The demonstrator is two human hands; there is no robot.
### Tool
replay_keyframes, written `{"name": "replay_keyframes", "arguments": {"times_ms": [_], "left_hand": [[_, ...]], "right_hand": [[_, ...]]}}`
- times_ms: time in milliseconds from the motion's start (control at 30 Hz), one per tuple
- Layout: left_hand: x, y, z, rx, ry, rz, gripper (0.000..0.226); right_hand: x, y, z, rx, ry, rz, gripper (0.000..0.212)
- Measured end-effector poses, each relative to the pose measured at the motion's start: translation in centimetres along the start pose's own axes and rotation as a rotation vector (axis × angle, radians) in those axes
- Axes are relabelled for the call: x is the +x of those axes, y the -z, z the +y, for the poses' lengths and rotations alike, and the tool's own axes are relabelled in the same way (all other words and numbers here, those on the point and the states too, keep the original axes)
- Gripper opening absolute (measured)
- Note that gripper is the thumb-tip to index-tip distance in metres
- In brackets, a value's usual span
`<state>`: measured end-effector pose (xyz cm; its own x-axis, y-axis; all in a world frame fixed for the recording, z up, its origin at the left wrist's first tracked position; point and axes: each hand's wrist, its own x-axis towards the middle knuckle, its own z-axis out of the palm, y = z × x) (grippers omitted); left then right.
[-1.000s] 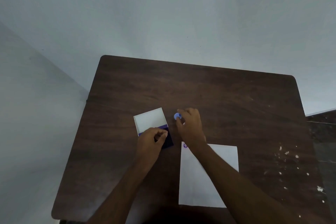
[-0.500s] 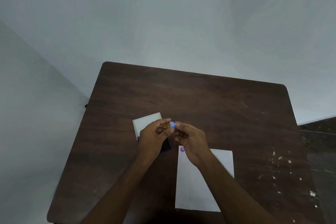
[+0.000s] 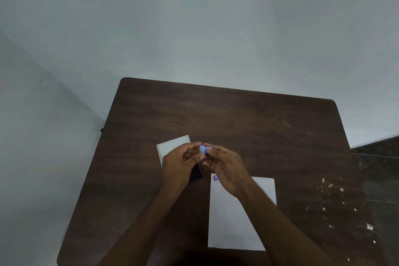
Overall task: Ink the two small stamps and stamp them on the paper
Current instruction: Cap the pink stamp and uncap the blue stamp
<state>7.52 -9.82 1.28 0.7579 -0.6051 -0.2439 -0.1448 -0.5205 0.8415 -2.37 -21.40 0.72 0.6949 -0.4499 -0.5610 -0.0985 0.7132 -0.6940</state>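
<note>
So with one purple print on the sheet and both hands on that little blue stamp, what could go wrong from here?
1. Both hands pinch the small blue stamp in the air above the table; it could slip and fall.
2. The right forearm lies over the paper, so it may shift the sheet.
3. The existing purple print sits close to the right wrist and might get smeared if wet.

Dark brown wooden table [image 3: 237, 119] standing against pale grey wall [image 3: 205, 24], rounded corners showing. White paint flecks [image 3: 342, 190] dotting right side of tabletop. Dark floor [image 3: 380, 179] showing at right.
</note>
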Motion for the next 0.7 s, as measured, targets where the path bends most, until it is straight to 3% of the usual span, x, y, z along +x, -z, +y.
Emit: {"name": "replay_keyframes", "arguments": {"times_ms": [200,467,700], "left_hand": [[0.0,0.3,-0.3,-0.071,-0.006,-0.009,0.028],[-1.3,1.9,-2.7,-0.238,0.007,-0.007,0.023],[-2.8,4.4,-8.7,-0.027,0.107,0.102,0.023]], "right_hand": [[-0.2,-0.1,0.0,-0.073,0.045,-0.011,0.026],[-0.7,-0.4,0.2,0.117,-0.029,-0.119,0.026],[-1.4,-1.0,-0.3,0.347,-0.098,-0.274,0.024]]}}
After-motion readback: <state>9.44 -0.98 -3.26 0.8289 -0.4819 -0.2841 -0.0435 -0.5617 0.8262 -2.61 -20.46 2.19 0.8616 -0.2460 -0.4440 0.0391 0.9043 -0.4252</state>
